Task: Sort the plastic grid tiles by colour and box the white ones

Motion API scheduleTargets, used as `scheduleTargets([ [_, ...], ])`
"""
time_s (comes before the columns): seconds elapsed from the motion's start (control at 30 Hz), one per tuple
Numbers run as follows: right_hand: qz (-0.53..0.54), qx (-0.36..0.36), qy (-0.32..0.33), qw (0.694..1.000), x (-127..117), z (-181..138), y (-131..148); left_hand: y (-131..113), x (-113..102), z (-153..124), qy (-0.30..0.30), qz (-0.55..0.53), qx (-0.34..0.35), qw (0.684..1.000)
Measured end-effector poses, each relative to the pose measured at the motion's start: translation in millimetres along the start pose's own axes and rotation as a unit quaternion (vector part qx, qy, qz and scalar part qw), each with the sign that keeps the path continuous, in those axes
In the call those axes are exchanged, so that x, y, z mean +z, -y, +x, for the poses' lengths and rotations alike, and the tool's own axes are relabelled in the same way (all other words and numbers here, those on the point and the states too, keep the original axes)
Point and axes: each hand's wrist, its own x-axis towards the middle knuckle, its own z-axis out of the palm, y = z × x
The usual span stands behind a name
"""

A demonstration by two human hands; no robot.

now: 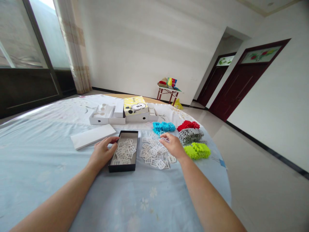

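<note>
A shallow black box with a pale inside lies on the table and holds a heap of small white lattice pieces. My left hand grips the box's left wall with thumb and fingers. To the right of the box, a loose pile of the same white window-like pieces is spread on the cloth. Over the upper right of this pile is my right hand, its fingers closed on white lattice pieces. My fingers partly cover them, so I cannot tell how many there are.
Bundles of blue, red, grey and lime-green bumpy pieces lie at right. A white lid-like box is at left. Behind stand white boxes and a yellow cartoon box. A blue clip marks the table's right edge.
</note>
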Motion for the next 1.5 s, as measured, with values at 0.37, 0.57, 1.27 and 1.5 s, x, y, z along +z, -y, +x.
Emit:
scheduleTargets([
  [0.37, 0.168, -0.040, 0.067, 0.983, 43.0, 20.9, 89.5, 3.4, 1.1, 0.3, 0.001, 0.006, 0.015, 1.000],
  [0.57, 0.147, -0.055, 0.077, 0.985, 59.0, 29.2, 77.4, -0.6, 1.8, -1.3, -0.004, -0.007, 0.013, 1.000],
  [1.27, -0.245, -0.014, 0.205, 0.948, 86.1, 57.4, -0.6, -3.9, 2.3, -2.3, -0.005, 0.001, 0.013, 1.000],
  [1.5, -0.210, -0.061, 0.198, 0.955, 76.7, 46.7, -3.9, -5.5, 1.6, -2.5, -0.003, -0.005, 0.005, 1.000],
])
